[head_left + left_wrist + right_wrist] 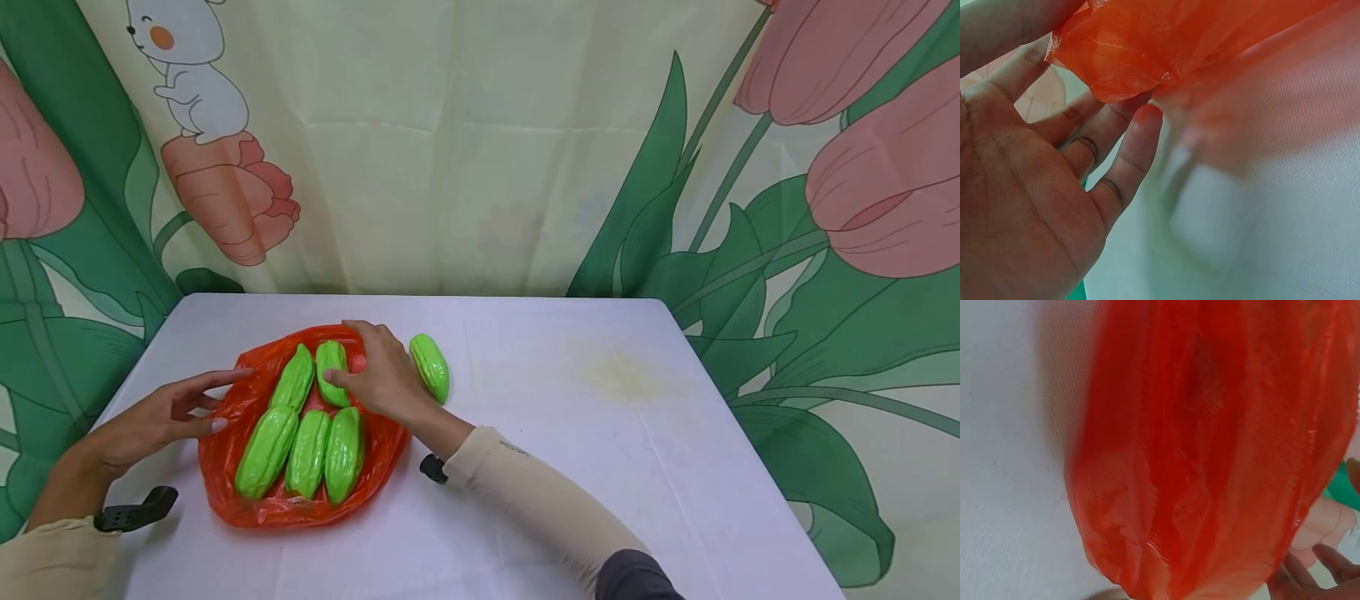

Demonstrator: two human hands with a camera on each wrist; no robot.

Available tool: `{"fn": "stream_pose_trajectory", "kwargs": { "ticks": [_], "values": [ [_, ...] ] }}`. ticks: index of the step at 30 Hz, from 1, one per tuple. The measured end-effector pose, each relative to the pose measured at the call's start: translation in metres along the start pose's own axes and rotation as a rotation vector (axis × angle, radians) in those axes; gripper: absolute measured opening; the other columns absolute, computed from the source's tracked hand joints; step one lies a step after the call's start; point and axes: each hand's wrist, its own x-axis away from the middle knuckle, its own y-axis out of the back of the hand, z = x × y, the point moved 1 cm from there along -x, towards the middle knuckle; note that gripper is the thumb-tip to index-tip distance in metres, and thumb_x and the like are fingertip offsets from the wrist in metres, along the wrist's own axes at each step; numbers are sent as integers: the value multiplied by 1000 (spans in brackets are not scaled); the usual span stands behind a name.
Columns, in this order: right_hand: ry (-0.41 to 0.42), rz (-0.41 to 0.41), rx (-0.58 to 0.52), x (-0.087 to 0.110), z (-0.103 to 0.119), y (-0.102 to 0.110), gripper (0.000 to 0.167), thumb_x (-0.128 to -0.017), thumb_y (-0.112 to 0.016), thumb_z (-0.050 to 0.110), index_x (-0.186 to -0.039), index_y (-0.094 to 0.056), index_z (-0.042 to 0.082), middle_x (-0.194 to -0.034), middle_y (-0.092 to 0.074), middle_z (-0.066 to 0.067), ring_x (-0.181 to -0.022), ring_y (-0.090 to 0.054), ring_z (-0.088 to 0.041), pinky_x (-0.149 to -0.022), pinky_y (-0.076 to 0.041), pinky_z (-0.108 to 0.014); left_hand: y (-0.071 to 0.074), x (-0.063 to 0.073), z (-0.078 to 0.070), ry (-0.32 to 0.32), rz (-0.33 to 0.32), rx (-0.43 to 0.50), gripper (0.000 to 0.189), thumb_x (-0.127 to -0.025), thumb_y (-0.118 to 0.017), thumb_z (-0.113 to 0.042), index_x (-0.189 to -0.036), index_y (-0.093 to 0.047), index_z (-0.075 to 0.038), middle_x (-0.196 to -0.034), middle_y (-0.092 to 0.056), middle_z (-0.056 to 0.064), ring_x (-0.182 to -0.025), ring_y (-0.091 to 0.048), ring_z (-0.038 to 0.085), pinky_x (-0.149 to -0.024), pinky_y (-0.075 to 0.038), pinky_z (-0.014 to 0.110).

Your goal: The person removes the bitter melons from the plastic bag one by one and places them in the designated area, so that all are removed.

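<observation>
The red bag (pixel 222 467) touches my loosely spread left hand (pixel 159 421); from here I can't tell whether my right hand (pixel 386 379), over its rim, grips.

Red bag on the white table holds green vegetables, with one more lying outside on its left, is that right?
Not quite: the head view shows the loose green vegetable lying to the right of the red bag, not left. The rest is correct.
</observation>
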Motion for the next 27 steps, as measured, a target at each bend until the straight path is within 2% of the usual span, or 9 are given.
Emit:
{"fn": "stream_pose_trajectory", "kwargs": {
  "ticks": [4, 7, 13, 19, 27],
  "values": [
    [16, 8, 16, -4, -1, -6, 74, -92, -84, 38, -157, -50, 23, -148, -60, -4, -136, -57, -18, -113, -50, -38, 0, 0, -2, -3, 2, -13, 73, -101, -69, -17, -165, -35, -17, -140, -47, -27, -113, -61, -1, -80, -64, 36],
    [15, 17, 25, -6, -2, -10, 74, -91, -85, 38, -155, -52, 22, -151, -59, -1, -140, -55, -17, -116, -49, -36, 0, 0, -3, -5, 5, -17, 72, -101, -68, -17, -165, -35, -17, -141, -47, -27, -113, -61, 0, -81, -63, 35],
    [-5, 55, 7, -9, -3, -17, 76, -90, -86, 37, -156, -50, 23, -150, -57, -2, -134, -55, -15, -108, -54, -34, 0, 0, -4, -12, 5, -10, 72, -101, -68, -16, -165, -36, -18, -141, -49, -25, -114, -62, 1, -80, -64, 36],
    [-1, 73, 1, -11, -3, -21, 75, -90, -86, 35, -155, -51, 20, -149, -58, -2, -133, -55, -16, -108, -54, -33, 0, 1, -5, -3, 2, -11, 72, -101, -69, -16, -165, -35, -18, -140, -48, -27, -113, -61, 0, -80, -64, 36],
    [16, 84, -12, -14, -7, -26, 73, -90, -86, 34, -153, -53, 18, -139, -61, -4, -115, -54, -12, -94, -53, -25, 0, 1, -7, 10, 12, 6, 73, -101, -69, -16, -165, -35, -17, -140, -49, -25, -113, -62, 2, -81, -64, 37]
  ]
}}
